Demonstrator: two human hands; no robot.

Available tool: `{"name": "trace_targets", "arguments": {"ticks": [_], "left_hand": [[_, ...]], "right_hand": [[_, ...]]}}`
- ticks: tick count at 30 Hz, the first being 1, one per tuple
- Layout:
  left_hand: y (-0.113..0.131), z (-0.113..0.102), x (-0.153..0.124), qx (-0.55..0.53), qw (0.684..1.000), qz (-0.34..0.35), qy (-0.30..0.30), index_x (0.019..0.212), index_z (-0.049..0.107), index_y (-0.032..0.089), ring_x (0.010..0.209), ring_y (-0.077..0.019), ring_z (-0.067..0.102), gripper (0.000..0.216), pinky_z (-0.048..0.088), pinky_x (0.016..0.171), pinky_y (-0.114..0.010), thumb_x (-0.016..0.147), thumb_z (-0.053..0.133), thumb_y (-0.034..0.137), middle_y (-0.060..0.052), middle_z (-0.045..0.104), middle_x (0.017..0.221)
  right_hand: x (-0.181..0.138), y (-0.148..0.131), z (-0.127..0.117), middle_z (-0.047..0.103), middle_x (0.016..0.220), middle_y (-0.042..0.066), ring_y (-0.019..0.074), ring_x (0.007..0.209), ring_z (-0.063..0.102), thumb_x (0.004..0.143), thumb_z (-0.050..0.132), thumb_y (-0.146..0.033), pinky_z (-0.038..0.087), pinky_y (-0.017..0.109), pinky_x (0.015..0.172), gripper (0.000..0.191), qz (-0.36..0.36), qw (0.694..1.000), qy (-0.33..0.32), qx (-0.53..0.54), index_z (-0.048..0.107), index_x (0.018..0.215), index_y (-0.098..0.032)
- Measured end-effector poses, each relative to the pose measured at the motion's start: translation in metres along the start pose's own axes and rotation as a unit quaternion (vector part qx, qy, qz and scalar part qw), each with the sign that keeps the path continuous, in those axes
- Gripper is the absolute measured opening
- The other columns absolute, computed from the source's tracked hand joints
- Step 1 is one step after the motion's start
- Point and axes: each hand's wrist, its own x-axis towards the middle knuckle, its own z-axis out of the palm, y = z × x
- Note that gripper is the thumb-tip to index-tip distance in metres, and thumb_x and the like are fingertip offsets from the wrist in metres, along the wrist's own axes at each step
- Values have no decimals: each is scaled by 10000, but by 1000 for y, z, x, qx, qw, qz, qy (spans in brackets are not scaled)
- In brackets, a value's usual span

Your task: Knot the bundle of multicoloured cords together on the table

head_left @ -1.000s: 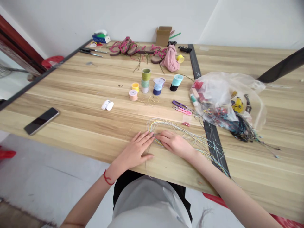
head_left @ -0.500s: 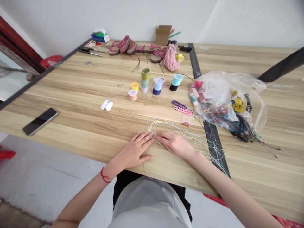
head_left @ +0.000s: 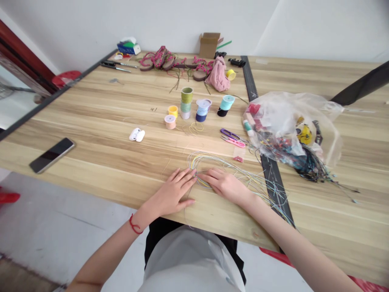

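Note:
A bundle of thin cords (head_left: 243, 172) in pale blue, grey and yellow loops on the wooden table (head_left: 115, 170), its loose ends trailing right over a dark strip. My left hand (head_left: 173, 194) lies flat at the bundle's left end, fingers stretched out and fingertips pressing near the gathered strands. Just right of it, my right hand (head_left: 226, 184) has its fingers drawn together on the cords, palm down. Its fingertips almost meet those of the left; the exact strands between them are hidden. One thin thread runs below my left hand over the table's front edge.
Several thread spools (head_left: 186, 103) stand beyond my hands. Purple snips (head_left: 230, 134), pink snips (head_left: 233, 141) and a small bag of red beads (head_left: 238, 154) lie nearer. A clear plastic bag (head_left: 282, 117) sits right; a phone (head_left: 52, 155) and earbud case (head_left: 137, 135) lie left.
My right hand's fingertips have shifted very slightly on the cords. My left hand stays in place, and the other things lie as before.

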Motion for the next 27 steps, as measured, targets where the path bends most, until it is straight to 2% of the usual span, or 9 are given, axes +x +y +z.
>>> {"name": "trace_targets", "arguments": {"ticks": [10, 15, 21, 24, 27], "left_hand": [[0, 0, 0, -8, 1000, 0, 5, 1488, 360, 174, 1493, -267, 254, 612, 228, 1216, -495, 962, 548, 424, -133, 321, 1589], [1, 0, 0, -10, 1000, -2, 12, 1467, 384, 179, 1489, -263, 268, 582, 242, 1214, -493, 967, 540, 433, -124, 330, 1587], [2, -1, 0, 0, 1000, -8, -12, 1458, 381, 139, 1498, -267, 238, 582, 223, 1219, -494, 980, 512, 445, -134, 312, 1593], [1, -1, 0, 2, 1000, -8, -15, 1460, 375, 144, 1501, -266, 230, 578, 216, 1221, -492, 984, 502, 447, -128, 303, 1598], [1, 0, 0, 2, 1000, -5, -11, 1459, 375, 149, 1501, -266, 230, 573, 223, 1219, -490, 984, 503, 443, -124, 302, 1599]], "right_hand": [[0, 1, 4, 682, 966, 103, 231, 898, 660, 939, 450, -104, 570, 395, 809, 386, 4, 1000, -2, 4, 619, 1274, -193], [-5, 2, -5, 696, 995, 95, 228, 917, 661, 944, 435, -104, 566, 386, 815, 383, 6, 1000, -6, -11, 618, 1263, -210], [-39, 23, -27, 705, 969, 99, 219, 875, 672, 965, 398, -118, 566, 362, 778, 347, 48, 998, 46, -21, 639, 1203, -190], [-61, 34, -37, 707, 979, 93, 227, 926, 675, 968, 444, -158, 558, 367, 817, 297, 87, 993, 78, -16, 645, 1181, -206], [-79, 39, -46, 707, 950, 89, 228, 898, 676, 973, 457, -192, 554, 353, 770, 269, 131, 985, 110, -15, 655, 1154, -209]]}}
